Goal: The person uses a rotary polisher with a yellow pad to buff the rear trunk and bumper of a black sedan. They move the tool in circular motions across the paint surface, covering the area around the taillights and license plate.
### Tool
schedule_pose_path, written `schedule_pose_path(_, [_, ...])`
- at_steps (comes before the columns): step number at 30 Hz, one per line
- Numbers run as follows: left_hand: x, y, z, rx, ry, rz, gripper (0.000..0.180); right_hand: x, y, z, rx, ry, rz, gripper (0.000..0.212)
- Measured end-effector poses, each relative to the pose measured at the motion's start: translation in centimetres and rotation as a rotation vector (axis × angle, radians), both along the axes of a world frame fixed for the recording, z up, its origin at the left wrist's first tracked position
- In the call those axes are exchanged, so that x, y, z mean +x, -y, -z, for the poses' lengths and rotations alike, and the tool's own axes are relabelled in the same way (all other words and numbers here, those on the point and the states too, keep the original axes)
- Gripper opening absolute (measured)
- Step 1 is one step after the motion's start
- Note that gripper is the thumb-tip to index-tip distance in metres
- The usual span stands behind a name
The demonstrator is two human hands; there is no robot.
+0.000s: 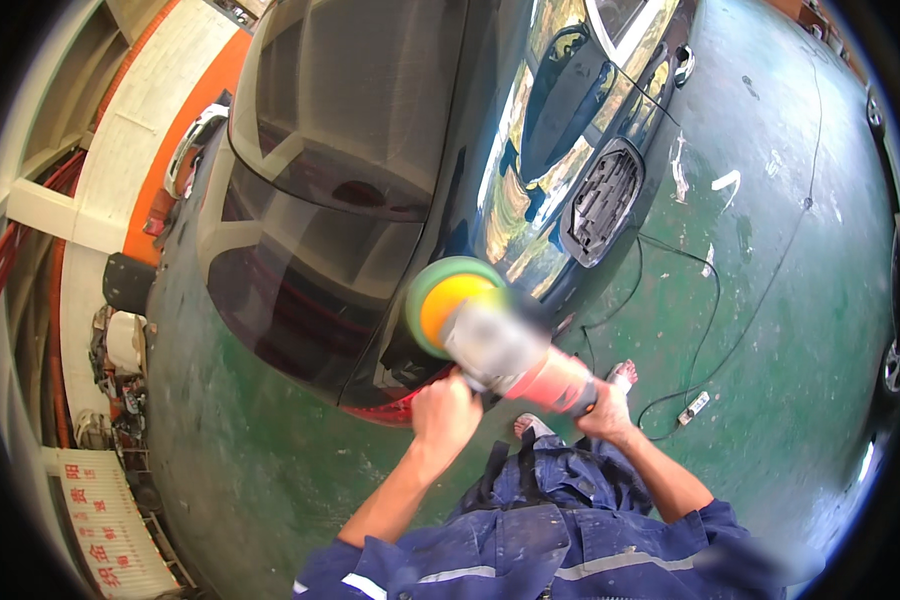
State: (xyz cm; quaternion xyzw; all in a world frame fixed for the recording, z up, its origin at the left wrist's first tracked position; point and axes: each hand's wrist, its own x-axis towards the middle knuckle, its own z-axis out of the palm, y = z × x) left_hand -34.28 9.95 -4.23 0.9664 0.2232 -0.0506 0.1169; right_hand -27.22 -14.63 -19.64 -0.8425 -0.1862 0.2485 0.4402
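Both my hands hold a red and grey power polisher (550,380). My left hand (447,412) is closed near its head, apparently round a side handle that my fingers hide. My right hand (607,410) wraps the rear end of the red body. At the front, the round yellow and green polishing pad (442,300) looks blurred. It lies over the rear side panel of a glossy dark car (450,215), beside the rear window; whether it presses on the paint I cannot tell. Below my left hand shows the car's red tail light (385,412).
A black cable (715,310) loops over the green floor (770,250) to a white power strip (693,408), right of my feet. An open charging-port-like recess (605,200) sits in the car's side. Car parts (125,340) and a white sign board (115,525) line the left wall.
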Motion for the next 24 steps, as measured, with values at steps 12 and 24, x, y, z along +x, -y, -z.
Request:
schedule_pose_path(12, [4.8,2.0,1.5,-0.234,-0.044,0.076,0.021,3.3,1.9,2.9,0.067,-0.014,0.092,0.031])
schedule_pose_path(24, [-6.5,1.6,3.4,-0.301,-0.081,-0.277,0.026,-2.5,0.4,3.8,-0.016,-0.053,-0.174,0.033])
